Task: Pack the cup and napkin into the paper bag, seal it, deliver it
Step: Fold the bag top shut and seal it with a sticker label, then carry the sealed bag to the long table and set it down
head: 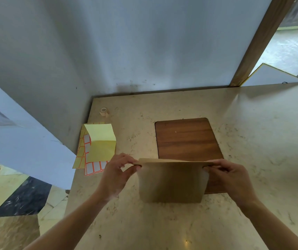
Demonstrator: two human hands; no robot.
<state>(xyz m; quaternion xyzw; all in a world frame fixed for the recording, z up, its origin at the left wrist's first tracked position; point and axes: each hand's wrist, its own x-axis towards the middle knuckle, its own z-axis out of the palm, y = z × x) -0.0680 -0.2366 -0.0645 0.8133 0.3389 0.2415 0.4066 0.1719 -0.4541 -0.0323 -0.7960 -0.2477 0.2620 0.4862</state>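
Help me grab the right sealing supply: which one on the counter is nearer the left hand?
The sticker sheets, lying flat just beyond the left hand; the tape roll sits farther back near the wall.

You are holding the brown paper bag (172,181) upright at about 6 o'clock on the counter. It is plain kraft paper, its flat face is turning toward you, and its top edge is lying closed and straight.
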